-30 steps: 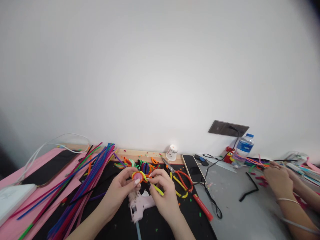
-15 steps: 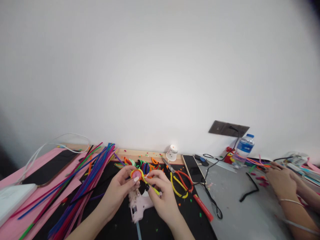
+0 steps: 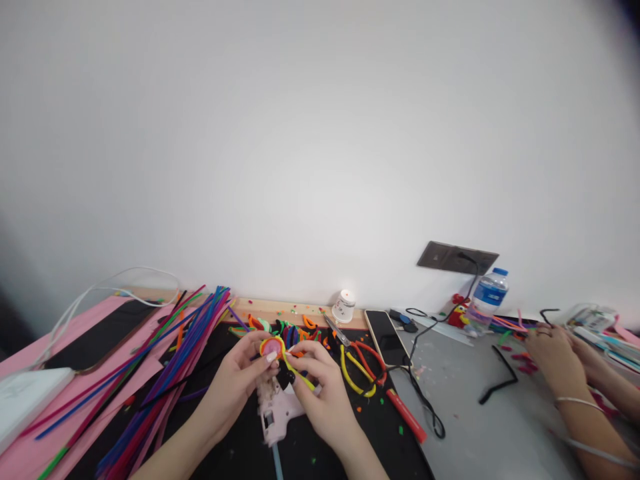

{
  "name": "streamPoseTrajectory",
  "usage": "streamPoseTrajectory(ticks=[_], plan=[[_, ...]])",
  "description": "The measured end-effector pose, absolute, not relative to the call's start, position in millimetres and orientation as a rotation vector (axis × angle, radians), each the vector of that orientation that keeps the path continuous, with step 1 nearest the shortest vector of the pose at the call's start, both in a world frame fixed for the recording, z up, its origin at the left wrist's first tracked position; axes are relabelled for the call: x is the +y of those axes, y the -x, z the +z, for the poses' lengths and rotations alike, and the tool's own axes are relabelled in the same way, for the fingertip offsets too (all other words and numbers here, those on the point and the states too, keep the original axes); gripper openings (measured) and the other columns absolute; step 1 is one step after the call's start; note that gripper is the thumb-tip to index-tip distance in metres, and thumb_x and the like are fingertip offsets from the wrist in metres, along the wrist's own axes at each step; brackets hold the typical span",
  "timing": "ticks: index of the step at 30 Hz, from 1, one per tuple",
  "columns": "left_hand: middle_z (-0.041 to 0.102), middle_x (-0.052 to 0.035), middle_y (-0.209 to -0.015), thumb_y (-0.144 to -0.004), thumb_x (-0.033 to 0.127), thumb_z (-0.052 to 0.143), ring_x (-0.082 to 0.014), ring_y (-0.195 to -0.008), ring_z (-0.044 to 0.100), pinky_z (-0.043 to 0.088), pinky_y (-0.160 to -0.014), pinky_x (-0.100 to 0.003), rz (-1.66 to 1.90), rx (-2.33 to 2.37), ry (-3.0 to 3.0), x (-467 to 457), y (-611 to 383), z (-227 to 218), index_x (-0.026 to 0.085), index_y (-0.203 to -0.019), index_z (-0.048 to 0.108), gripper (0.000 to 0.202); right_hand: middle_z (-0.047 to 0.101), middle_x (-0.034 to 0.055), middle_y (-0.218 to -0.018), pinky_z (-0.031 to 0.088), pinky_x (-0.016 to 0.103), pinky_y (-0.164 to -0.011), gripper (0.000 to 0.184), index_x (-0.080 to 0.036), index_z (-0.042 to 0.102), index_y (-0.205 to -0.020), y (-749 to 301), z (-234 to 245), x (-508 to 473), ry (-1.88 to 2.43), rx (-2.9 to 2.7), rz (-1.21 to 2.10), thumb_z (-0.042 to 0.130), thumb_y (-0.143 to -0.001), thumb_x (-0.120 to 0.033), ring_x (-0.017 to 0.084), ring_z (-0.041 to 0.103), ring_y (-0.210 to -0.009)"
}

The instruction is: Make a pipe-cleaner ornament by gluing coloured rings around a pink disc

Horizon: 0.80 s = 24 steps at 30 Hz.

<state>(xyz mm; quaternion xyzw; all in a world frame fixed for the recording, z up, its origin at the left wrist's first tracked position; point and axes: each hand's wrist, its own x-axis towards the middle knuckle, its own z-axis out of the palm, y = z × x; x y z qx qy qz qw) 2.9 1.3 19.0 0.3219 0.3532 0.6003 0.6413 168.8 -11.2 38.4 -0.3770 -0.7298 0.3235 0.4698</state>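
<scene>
My left hand (image 3: 239, 381) pinches a small round pink disc ringed with orange and yellow pipe cleaner (image 3: 272, 347), held just above the black mat (image 3: 320, 453). My right hand (image 3: 320, 387) is closed on the yellow pipe cleaner's free end (image 3: 299, 375), right beside the disc. Under both hands lies a pale pink glue gun (image 3: 278, 408). Curled pipe-cleaner pieces in several colours (image 3: 287, 330) lie just behind the hands.
A long bundle of straight pipe cleaners (image 3: 165, 360) lies at the left over pink sheets (image 3: 30, 453). Scissors (image 3: 353, 353), a phone (image 3: 385, 337), a red pen (image 3: 406, 415), a white jar (image 3: 343, 306) and a water bottle (image 3: 487, 293) sit to the right. Another person's hands (image 3: 557, 353) work at the far right.
My right hand has slid left and down along the yellow pipe cleaner toward the disc, so less of it sticks out. The other person's hands shifted slightly.
</scene>
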Motion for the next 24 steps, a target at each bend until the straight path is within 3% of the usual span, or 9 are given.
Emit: streamPoseTrajectory(ticks=[17, 22, 24], plan=[[0.071, -0.0001, -0.086, -0.067, 0.019, 0.08, -0.014, -0.071, 0.067, 0.055, -0.07, -0.027, 1.348, 0.76, -0.69, -0.8, 1.0, 24.4, 0.02, -0.094, 0.065, 0.031, 0.062, 0.0071, -0.105, 0.049, 0.03, -0.078, 0.039, -0.026, 0.074, -0.097, -168.7, 33.1, -7.0, 0.852, -1.64, 0.889, 0.051, -0.077, -0.001, 0.021, 0.06, -0.1], [0.071, 0.0001, -0.087, -0.07, 0.02, 0.079, -0.0128, -0.072, 0.066, 0.055, -0.07, -0.026, 1.357, 0.755, -0.709, 0.1, 0.2, 23.7, 0.021, -0.094, 0.065, 0.028, 0.061, 0.0069, -0.1, 0.046, 0.023, -0.06, 0.034, -0.025, 0.073, -0.097, -167.3, 28.6, -4.6, 0.894, -1.604, 0.904, 0.052, -0.078, -0.005, 0.018, 0.059, -0.084], [0.071, 0.0005, -0.087, -0.069, 0.021, 0.08, -0.0125, -0.07, 0.066, 0.055, -0.069, -0.025, 1.366, 0.765, -0.707, 0.2, -0.4, 23.9, 0.021, -0.094, 0.065, 0.029, 0.062, 0.0059, -0.095, 0.045, 0.024, -0.06, 0.033, -0.023, 0.073, -0.097, -167.1, 27.0, -3.7, 0.912, -1.607, 0.895, 0.053, -0.078, -0.006, 0.016, 0.057, -0.078]])
